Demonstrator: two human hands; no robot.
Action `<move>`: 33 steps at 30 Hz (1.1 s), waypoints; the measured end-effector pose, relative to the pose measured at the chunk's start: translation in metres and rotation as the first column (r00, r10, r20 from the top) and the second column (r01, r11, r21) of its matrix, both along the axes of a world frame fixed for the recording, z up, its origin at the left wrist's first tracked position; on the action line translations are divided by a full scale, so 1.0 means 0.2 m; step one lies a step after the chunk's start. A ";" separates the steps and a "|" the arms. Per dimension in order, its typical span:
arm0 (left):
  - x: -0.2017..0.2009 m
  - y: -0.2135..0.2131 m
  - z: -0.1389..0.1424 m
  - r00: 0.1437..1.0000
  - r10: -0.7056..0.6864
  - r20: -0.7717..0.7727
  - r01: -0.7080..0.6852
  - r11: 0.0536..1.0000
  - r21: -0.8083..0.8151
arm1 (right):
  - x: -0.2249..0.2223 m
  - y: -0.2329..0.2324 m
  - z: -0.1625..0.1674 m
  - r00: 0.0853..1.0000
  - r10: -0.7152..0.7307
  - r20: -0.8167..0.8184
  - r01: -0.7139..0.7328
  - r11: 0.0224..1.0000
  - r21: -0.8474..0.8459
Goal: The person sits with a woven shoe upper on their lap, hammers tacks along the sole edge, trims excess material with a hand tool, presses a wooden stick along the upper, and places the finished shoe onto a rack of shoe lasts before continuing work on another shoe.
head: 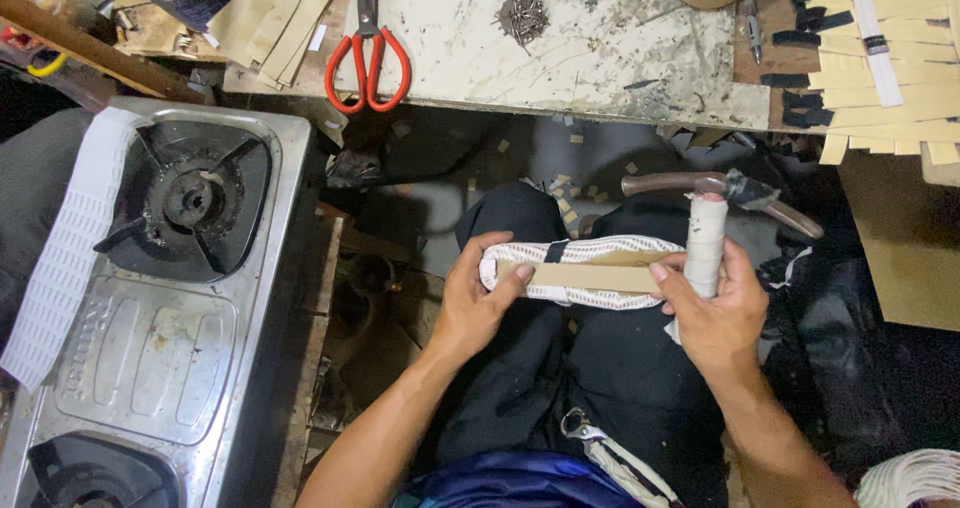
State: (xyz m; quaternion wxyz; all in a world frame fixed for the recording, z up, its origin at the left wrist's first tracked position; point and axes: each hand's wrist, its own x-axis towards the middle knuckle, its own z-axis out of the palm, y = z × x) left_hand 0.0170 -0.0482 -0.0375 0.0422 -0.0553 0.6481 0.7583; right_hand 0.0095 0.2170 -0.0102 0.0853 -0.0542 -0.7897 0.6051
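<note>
The person sits with a flat sandal sole (580, 271) held over the lap, white woven trim round its edge and a tan strip along the middle. The left hand (478, 290) grips the sole's left end, fingers (520, 273) curled over the rim and clenched on it. The right hand (715, 308) is clasped round the white taped handle of a hammer (705, 243), its thumb pressing on the sole's right end; the hammer's dark head points right, just above the sole. Up on the worktop (560, 38) lie red-handled scissors (368, 53) and a small heap of nails (522, 13), well apart from the hands. A steel gas stove (160, 298) stands to the left
</note>
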 end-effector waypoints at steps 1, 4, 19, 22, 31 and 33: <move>0.00 0.00 0.00 1.000 0.014 0.009 -0.014 1.000 -0.005 | 0.01 -0.01 0.05 0.999 -0.002 -0.035 0.005 0.997 0.079; -0.02 0.00 0.00 0.999 0.025 0.038 -0.024 1.000 -0.019 | 0.09 0.00 0.26 0.984 0.036 -0.176 0.063 0.847 0.528; 0.01 0.02 -0.03 0.999 0.028 0.018 -0.028 0.999 0.029 | 0.45 0.07 0.39 0.900 0.432 0.055 -0.412 0.802 0.433; 0.01 0.03 -0.03 0.998 0.041 0.038 -0.042 0.999 0.028 | 0.53 0.08 0.29 0.914 0.287 -0.286 -0.236 0.951 0.200; 0.02 0.04 -0.02 0.999 0.016 0.031 -0.016 1.000 -0.001 | 0.61 0.20 0.08 0.984 -0.101 -0.146 0.090 0.992 -0.085; 0.02 0.04 -0.01 1.000 0.011 0.024 -0.011 1.000 -0.013 | 0.61 0.16 0.11 0.919 0.037 -0.393 0.086 0.953 0.289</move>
